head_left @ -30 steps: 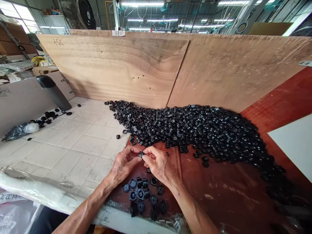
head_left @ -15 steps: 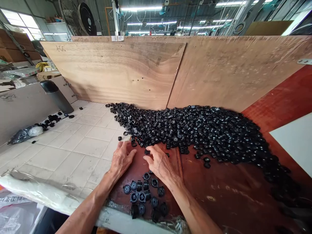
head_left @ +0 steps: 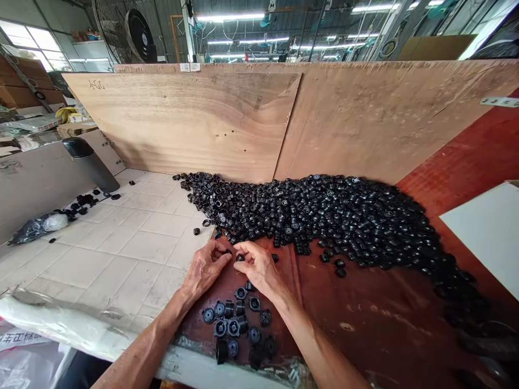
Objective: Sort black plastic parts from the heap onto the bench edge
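A long heap of small black plastic parts lies along the plywood backboard. My left hand and my right hand rest on the red-brown board at the heap's near edge, fingertips almost meeting. Each hand has its fingers curled in a pinch. The right pinches a small black part, and the left closes on another one beside it. Between my forearms, near the front edge, sits a small cluster of black parts, several with their round faces up.
A black flask stands at the left on the pale tiled surface, with loose black parts and a plastic bag near it. Plywood boards wall off the back. A white panel lies at the right.
A second ago both hands held one part between them. They then dropped flat toward the heap's edge, and one more part joined the front cluster. Now the fingers pinch new parts.
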Demonstrator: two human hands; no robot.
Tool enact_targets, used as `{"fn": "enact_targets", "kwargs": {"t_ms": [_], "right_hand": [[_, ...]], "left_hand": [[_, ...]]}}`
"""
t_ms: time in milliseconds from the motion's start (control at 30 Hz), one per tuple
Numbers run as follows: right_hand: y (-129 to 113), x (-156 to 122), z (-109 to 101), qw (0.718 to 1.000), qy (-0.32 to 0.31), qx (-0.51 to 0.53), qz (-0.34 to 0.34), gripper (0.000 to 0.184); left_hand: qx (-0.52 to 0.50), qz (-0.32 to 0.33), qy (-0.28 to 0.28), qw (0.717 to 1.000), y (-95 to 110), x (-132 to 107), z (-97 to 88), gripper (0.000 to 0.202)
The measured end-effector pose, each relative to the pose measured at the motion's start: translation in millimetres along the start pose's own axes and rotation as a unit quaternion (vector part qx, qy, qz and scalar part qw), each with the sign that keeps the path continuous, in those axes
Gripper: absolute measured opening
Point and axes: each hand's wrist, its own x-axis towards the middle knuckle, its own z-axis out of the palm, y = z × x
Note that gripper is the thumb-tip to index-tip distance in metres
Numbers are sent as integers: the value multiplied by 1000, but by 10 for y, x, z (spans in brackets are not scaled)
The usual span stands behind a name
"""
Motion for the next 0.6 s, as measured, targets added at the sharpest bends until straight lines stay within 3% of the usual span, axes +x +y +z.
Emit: {"fn": "enact_targets", "kwargs": {"t_ms": [100, 167, 433, 600], "right_hand": [[-57, 22, -45, 998, 8, 63, 4, 24], [-77, 22, -69, 996, 4, 90, 2, 29], [-129, 3, -87, 991, 4, 135, -17, 32], [-140, 8, -78, 987, 14, 159, 14, 27]], "left_hand": [[-185, -45, -59, 980, 114, -30, 14, 36], [-237, -54, -82, 967, 170, -46, 4, 39], [-300, -51, -72, 950, 188, -82, -23, 32], [-309, -64, -75, 946, 207, -117, -26, 36]]}}
